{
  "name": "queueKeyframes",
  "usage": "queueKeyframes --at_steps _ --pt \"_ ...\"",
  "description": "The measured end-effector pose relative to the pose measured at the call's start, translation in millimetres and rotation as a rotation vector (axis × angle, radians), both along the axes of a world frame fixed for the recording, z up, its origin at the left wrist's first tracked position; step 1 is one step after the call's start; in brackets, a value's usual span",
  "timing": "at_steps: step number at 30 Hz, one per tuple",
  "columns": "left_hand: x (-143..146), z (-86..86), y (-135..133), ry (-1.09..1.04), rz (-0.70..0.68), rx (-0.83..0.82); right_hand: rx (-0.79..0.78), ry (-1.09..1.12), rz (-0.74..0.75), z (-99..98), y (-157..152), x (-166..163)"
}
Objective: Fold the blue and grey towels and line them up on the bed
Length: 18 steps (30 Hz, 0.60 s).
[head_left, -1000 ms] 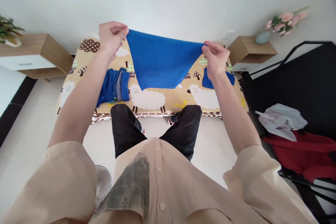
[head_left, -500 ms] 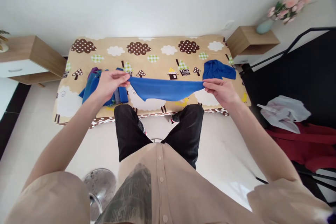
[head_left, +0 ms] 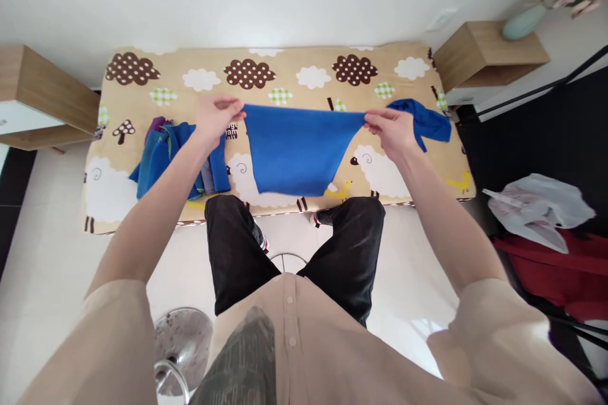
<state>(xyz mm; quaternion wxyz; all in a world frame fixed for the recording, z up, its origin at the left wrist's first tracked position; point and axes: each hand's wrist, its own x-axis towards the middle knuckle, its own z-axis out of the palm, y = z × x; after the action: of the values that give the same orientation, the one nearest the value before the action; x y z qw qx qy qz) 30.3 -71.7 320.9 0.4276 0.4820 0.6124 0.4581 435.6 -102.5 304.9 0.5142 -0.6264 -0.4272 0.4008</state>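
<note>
A plain blue cloth [head_left: 299,152] is stretched between my hands, its top edge taut and its lower part spread over the patterned bed cover. My left hand [head_left: 217,119] pinches its upper left corner, and my right hand [head_left: 392,130] pinches the upper right one. Under and beside my left forearm lies a bunch of blue, teal and purple cloths [head_left: 161,149], partly hidden by the arm. Another crumpled blue cloth [head_left: 430,123] rests on the bed just beyond my right hand.
The low bed [head_left: 285,85] stands against the wall. Wooden nightstands flank it, one at left [head_left: 57,88] and one at right [head_left: 491,54] with a flower vase [head_left: 525,22]. A plastic bag [head_left: 541,205] lies at right over red fabric [head_left: 560,272]. A round metal stool base [head_left: 184,338] stands behind left.
Both hands have moved up and away from me, toward the wall. The blue cloth, narrow and sagging before, now hangs spread out wider from top to bottom. The view has shifted a little.
</note>
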Motion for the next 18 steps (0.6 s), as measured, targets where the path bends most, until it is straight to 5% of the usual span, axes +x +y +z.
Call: queueKeyframes --at_steps 4,8,13,18 --pt "-8 1.2 26 0.182 -0.005 0.11 0.215 -0.072 0.04 -1.1 25 -2" --pt "-15 -29.5 10 0.115 -0.002 0.281 0.309 -0.071 0.064 -23.9 16 -6" --pt "-9 -110.3 -39 0.249 0.1 -0.043 -0.036 -0.061 0.068 -108.7 -12 -25" --pt "9 -188.3 -82 0.45 0.031 -0.392 -0.409 -0.053 0.097 -209.0 -55 -42"
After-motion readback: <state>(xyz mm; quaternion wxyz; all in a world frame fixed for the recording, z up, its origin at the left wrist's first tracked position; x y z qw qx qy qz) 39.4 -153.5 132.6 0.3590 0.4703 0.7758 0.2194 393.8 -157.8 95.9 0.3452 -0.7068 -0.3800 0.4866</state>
